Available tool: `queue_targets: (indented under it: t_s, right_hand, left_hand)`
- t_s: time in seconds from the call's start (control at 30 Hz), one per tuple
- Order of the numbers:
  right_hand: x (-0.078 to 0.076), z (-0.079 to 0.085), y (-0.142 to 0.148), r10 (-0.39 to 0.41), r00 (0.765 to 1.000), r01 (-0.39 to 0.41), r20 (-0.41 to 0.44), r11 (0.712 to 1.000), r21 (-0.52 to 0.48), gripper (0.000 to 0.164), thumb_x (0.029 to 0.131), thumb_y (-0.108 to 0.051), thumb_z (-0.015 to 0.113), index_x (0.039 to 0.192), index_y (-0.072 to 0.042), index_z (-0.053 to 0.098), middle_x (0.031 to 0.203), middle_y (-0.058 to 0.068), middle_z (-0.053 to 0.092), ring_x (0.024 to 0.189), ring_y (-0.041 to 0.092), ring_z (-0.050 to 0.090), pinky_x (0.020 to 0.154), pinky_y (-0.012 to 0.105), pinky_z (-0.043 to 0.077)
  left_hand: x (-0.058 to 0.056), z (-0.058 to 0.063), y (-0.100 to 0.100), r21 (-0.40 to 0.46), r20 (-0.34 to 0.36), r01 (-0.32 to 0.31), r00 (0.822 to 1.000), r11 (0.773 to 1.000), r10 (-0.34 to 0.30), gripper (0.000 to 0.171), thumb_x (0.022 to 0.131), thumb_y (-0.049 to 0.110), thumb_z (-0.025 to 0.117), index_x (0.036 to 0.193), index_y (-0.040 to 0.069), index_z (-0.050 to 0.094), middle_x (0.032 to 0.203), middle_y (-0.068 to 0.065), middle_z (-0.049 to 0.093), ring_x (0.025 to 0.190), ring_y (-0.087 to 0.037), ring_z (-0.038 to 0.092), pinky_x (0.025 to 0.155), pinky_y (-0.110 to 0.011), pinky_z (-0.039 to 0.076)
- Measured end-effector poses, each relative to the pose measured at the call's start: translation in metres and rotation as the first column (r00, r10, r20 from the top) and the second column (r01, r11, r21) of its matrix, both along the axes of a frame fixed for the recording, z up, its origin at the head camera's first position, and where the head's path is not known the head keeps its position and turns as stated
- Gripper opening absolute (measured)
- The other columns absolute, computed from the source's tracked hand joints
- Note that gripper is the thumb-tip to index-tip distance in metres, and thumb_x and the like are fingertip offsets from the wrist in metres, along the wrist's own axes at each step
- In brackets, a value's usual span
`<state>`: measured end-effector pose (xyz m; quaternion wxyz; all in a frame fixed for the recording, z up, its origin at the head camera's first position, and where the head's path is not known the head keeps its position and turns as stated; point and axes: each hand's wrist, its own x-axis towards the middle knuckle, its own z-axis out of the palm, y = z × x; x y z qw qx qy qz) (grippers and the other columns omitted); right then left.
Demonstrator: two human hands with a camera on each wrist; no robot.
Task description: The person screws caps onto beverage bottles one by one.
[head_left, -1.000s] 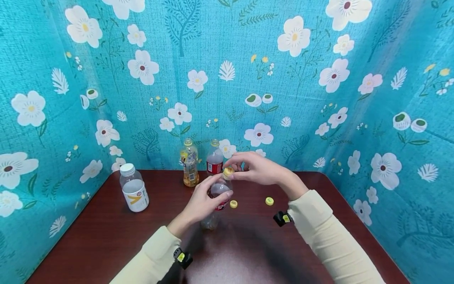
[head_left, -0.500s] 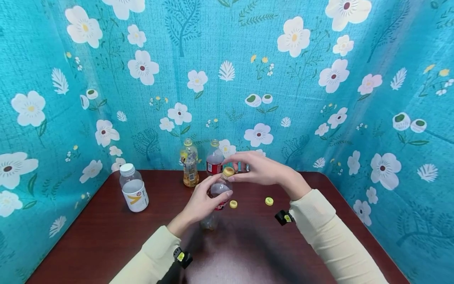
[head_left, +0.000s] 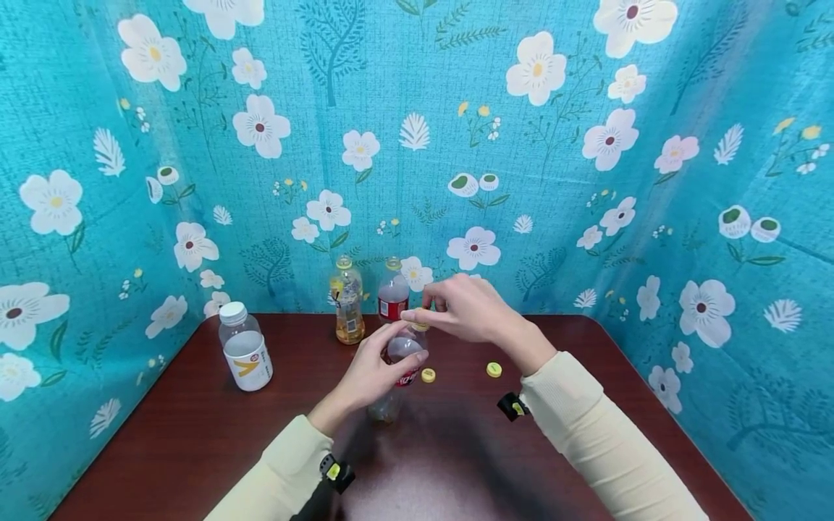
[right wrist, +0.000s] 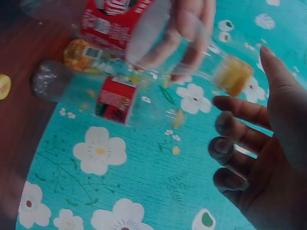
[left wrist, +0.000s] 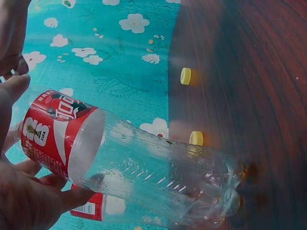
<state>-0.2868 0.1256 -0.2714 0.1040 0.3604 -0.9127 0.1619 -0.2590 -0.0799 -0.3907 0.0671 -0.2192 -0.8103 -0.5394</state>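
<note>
A clear plastic soda bottle [left wrist: 158, 172] with a red label [left wrist: 57, 129] is gripped by my left hand [head_left: 370, 369] around its upper part. Its base [head_left: 384, 412] is down at the dark table. A yellow-orange cap [right wrist: 233, 76] sits on the bottle's neck. Around that cap is my right hand [head_left: 472, 307], whose thumb overlaps it in the head view. In the right wrist view, the thumb [right wrist: 276, 67] and loosely bent fingers stand apart from the cap, holding nothing.
Behind stand a second red-label bottle [head_left: 393, 297] and a bottle with amber contents [head_left: 349, 307], both uncapped. A white-capped jar [head_left: 246, 351] stands left. Two yellow caps [head_left: 428, 375] lie on the table [head_left: 456, 449], one farther right. Flowered teal cloth [head_left: 417, 174] encloses the back and sides.
My right hand's fingers have loosened from the cap and its wrist has turned, bringing the thumb across the cap's top in the head view. The left hand keeps its grip on the bottle.
</note>
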Motion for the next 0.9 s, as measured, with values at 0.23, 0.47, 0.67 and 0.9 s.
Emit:
queue_targets:
  t_s: [0.23,0.47,0.67,0.9]
  right_hand:
    - [0.001,0.013,0.016,0.173,0.956,-0.173,0.237,0.985,-0.018,0.045,0.098,-0.036,0.071,0.139,-0.022,0.061,0.099,-0.006,0.062,0.083,0.012,0.063,0.071,0.035,0.053]
    - [-0.001,0.012,0.012,0.259,0.921,-0.272,0.292,0.962,0.003,0.035,0.102,-0.028,0.066,0.136,-0.018,0.062,0.107,-0.005,0.065,0.089,0.016,0.061,0.080,0.034,0.052]
    - [0.000,0.004,0.003,0.165,0.976,-0.166,0.142,0.986,-0.004,0.018,0.099,-0.033,0.070,0.099,-0.015,0.069,0.064,-0.003,0.050,0.057,0.015,0.048,0.057,0.029,0.040]
    - [0.001,0.005,0.002,-0.016,1.000,0.016,0.004,0.999,0.042,0.047,0.096,-0.062,0.060,0.070,-0.024,0.064,0.053,-0.007,0.046,0.049,0.013,0.045,0.047,0.030,0.035]
  left_hand:
    - [0.000,0.000,0.000,0.005,0.015,-0.004,1.000,1.000,0.004,0.060,0.092,0.035,0.078,0.146,0.026,0.056,0.128,0.003,0.064,0.119,-0.019,0.060,0.096,-0.046,0.055]
    - [0.001,0.001,0.000,-0.002,0.014,0.000,1.000,1.000,0.000,0.060,0.093,0.035,0.077,0.147,0.023,0.055,0.130,0.002,0.063,0.118,-0.020,0.061,0.095,-0.046,0.056]
    - [-0.001,0.000,0.001,-0.004,-0.002,0.019,1.000,1.000,-0.019,0.056,0.092,0.034,0.077,0.144,0.029,0.057,0.127,0.004,0.064,0.116,-0.018,0.061,0.096,-0.045,0.055]
    - [-0.001,0.000,0.000,0.004,-0.008,0.019,1.000,1.000,-0.019,0.056,0.093,0.033,0.077,0.144,0.026,0.057,0.127,0.002,0.064,0.116,-0.020,0.062,0.096,-0.045,0.056]
